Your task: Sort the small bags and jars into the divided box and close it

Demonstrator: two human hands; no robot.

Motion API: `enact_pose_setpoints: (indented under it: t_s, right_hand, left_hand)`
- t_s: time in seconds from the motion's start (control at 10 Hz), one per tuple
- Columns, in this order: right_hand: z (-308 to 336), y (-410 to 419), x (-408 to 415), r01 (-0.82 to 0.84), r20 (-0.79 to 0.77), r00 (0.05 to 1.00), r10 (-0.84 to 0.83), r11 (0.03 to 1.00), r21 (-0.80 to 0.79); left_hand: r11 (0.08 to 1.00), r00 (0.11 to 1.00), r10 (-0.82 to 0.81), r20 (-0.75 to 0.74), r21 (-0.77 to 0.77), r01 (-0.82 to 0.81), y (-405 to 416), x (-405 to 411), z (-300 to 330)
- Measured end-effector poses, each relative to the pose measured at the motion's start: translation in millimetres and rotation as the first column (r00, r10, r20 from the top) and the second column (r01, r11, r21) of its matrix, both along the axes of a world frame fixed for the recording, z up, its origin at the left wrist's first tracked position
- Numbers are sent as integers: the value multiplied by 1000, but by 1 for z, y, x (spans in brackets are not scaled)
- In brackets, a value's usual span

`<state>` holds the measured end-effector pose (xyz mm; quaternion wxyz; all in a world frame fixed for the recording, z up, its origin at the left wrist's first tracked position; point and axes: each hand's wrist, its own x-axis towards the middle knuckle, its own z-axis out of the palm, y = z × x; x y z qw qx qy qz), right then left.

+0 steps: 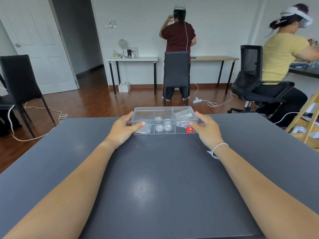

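Observation:
A clear divided box (164, 133) with a red sticker (189, 129) on its front right stands near the far edge of the dark table (155, 187). Its transparent lid (163, 110) lies flat on top. The middle compartment holds several small round jars (163, 127). Small clear bags (183, 115) fill the right compartment, and another bag (144, 130) lies in the left one. My left hand (123, 129) grips the box's left end, thumb on the front corner. My right hand (206, 129) holds the right end.
Beyond the table's far edge are wooden floor, white cables (60, 116) and black chairs (176, 75). One person (178, 38) stands at a far desk, another (283, 57) sits at the right. A wooden shelf (305, 121) stands by the table's right corner.

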<state>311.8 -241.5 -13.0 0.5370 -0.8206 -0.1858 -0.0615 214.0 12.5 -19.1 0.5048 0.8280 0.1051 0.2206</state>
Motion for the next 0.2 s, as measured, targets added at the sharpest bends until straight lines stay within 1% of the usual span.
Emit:
enact_pose_setpoints:
  t_s: [0.1, 0.2]
  right_hand:
    - [-1, -2, -5, 4, -2, 1000, -4, 1000, -31]
    - [1, -5, -9, 49, -31, 998, -48, 999, 22]
  left_hand:
    - [999, 999, 51, 12, 9, -52, 0, -1, -2]
    - [994, 994, 110, 8, 11, -110, -1, -4, -3]
